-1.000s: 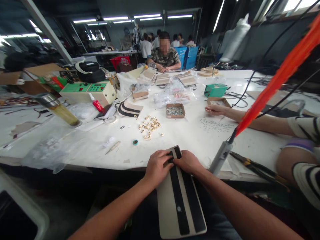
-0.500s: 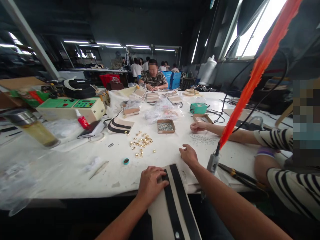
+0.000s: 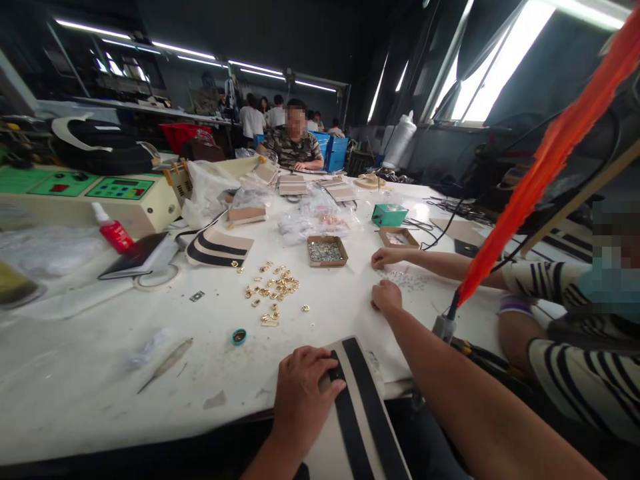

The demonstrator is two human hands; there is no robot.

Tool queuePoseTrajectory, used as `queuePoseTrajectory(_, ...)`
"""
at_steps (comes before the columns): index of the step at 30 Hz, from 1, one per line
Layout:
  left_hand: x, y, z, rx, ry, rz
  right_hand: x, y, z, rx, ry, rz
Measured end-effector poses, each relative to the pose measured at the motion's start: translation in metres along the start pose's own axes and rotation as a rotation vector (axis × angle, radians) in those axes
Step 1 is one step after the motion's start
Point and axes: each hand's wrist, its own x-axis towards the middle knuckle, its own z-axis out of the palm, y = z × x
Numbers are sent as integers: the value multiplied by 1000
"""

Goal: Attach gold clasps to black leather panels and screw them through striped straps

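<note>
I am seeing open white table [image 3: 325, 313] between my left hand [image 3: 303, 400] and right hand [image 3: 386, 297]. Gold buckles [image 3: 273, 290] are crowding the left; a co-worker's hand [image 3: 386, 257] is blocking just beyond my right.

A white table [image 3: 100, 393] carried a pile of gold buckles [image 3: 273, 288], a small box of studs [image 3: 325, 251], and a teal box [image 3: 389, 215]. A red-capped bottle [image 3: 113, 233], a green-topped machine [image 3: 95, 197] and a striped panel [image 3: 218, 248] lay toward its left. A blue ring [image 3: 239, 336] sat near the front edge.

striped panel [image 3: 360, 413] cut off below, faces blurred
</note>
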Motion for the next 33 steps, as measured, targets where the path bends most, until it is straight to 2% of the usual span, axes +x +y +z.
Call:
queuePoseTrajectory(3, -1, -1, 0, -11, 2, 10, 3, 0, 1, -40, -36, 51)
queuePoseTrajectory(8, -1, -2, 1, -23, 19, 10, -9, -6, -7, -168, -32, 3)
queuePoseTrajectory(17, -6, 3, 1, -60, 36, -11, -61, -22, -17, -498, -17, -255)
queuePoseTrajectory(21, -8, 5, 3, -61, 31, -13, -75, -24, -21, -596, -57, -343)
queuePoseTrajectory(28, -5, 8, 3, -37, -9, -51, -68, -30, -33, -684, -207, -399)
queuePoseTrajectory(33, -4, 11, 5, -19, -16, -68, -57, -40, -29, -765, -238, -443)
